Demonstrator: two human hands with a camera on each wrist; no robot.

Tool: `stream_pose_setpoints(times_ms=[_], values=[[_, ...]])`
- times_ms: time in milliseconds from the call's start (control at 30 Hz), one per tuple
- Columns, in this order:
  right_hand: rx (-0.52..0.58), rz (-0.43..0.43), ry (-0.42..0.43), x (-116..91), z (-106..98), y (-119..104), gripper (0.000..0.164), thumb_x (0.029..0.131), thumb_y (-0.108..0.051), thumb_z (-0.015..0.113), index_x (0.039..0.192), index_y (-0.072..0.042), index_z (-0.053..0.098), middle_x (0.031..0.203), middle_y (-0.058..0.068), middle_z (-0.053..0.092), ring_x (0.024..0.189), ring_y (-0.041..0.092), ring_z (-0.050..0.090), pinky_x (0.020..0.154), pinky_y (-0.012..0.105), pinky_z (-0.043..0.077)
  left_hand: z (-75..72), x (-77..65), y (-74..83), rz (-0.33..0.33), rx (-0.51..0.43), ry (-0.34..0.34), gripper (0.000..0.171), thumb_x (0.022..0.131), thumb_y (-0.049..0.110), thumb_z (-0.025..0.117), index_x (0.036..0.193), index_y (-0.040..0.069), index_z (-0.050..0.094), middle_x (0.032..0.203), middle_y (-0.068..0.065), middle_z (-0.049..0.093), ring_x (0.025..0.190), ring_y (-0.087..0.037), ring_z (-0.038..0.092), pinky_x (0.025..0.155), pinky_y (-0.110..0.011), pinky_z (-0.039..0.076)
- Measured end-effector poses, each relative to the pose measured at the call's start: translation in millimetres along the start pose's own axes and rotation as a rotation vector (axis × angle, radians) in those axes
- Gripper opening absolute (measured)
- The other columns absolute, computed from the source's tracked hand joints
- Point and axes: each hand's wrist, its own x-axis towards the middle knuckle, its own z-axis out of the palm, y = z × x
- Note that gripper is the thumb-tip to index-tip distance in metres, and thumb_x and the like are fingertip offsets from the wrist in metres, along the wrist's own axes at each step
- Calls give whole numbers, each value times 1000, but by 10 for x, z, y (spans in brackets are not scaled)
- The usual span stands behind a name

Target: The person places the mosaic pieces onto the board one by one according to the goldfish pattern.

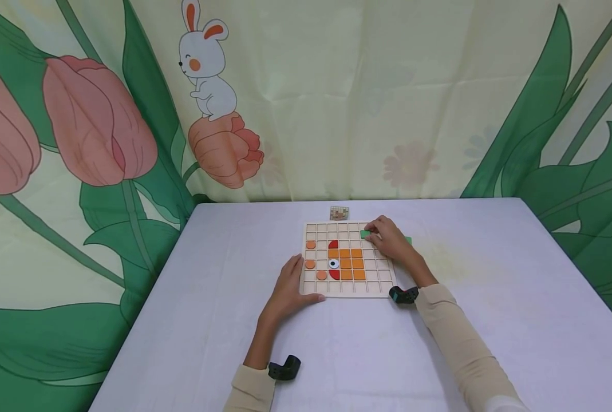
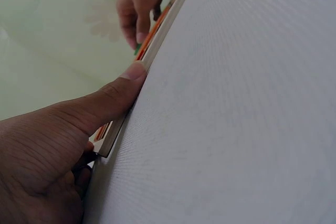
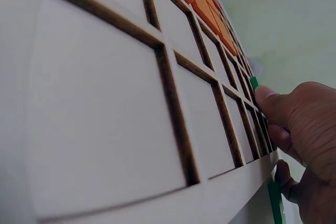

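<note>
A wooden grid board point(image 1: 378, 286) lies on the table. My left hand point(image 1: 287, 286) rests at its near left corner, fingers along the left side and thumb point(image 2: 118, 93) against the front edge. At the board's far right part, my right hand point(image 1: 390, 239) pinches a green tile point(image 1: 364, 234) between thumb and fingertips, close over the grid. Another green piece point(image 1: 408, 240) shows beyond the right edge, partly hidden by that hand. Orange square tiles point(image 1: 346, 264) form a block, with a red quarter-round point(image 1: 334, 244), another red one point(image 1: 334, 274) and an eye tile point(image 1: 334, 264) at its left.
Several peach discs point(image 1: 322, 275) sit in the left cells. Behind the board lies a small patterned card point(image 1: 339, 213). A white cloth covers the table point(image 1: 208, 320), and a printed curtain point(image 1: 326, 114) hangs along its far edge. Each wrist wears a black camera point(image 1: 285, 368).
</note>
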Motion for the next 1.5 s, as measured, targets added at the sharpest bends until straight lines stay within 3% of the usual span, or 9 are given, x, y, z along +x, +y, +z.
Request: stream_pose_setpoints(times_ms=[233, 600, 1000, 1500], values=[[9, -12, 10, -19, -25, -15, 26, 104, -8, 64, 124, 9, 67, 118, 24, 60, 110, 39, 59, 101, 55, 51, -4, -5, 8, -8, -6, -5, 118, 78, 38, 94, 169, 6, 26, 173, -14, 30, 160, -36, 28, 129, -56, 34], [20, 54, -28, -12, -16, -29, 29, 106, -11, 63, 129, 7, 67, 124, 25, 59, 117, 39, 59, 106, 56, 50, 0, -6, -12, 12, -10, -7, 119, 78, 41, 93, 168, 5, 26, 172, -16, 31, 159, -37, 28, 129, -57, 33], [-36, 78, -14, 6, -21, -42, 29, 105, -15, 65, 128, 3, 69, 124, 21, 61, 119, 38, 61, 105, 58, 49, -19, -15, 10, 17, -15, -5, 119, 78, 40, 94, 168, 4, 26, 172, -16, 31, 159, -37, 29, 129, -57, 32], [-22, 86, 16, -166, -193, 19, 34, 103, -12, 67, 130, 7, 67, 127, 27, 62, 122, 43, 59, 107, 61, 47, -9, -10, -3, 5, -12, -2, 119, 78, 38, 94, 169, 7, 24, 173, -14, 29, 160, -35, 28, 130, -55, 32]])
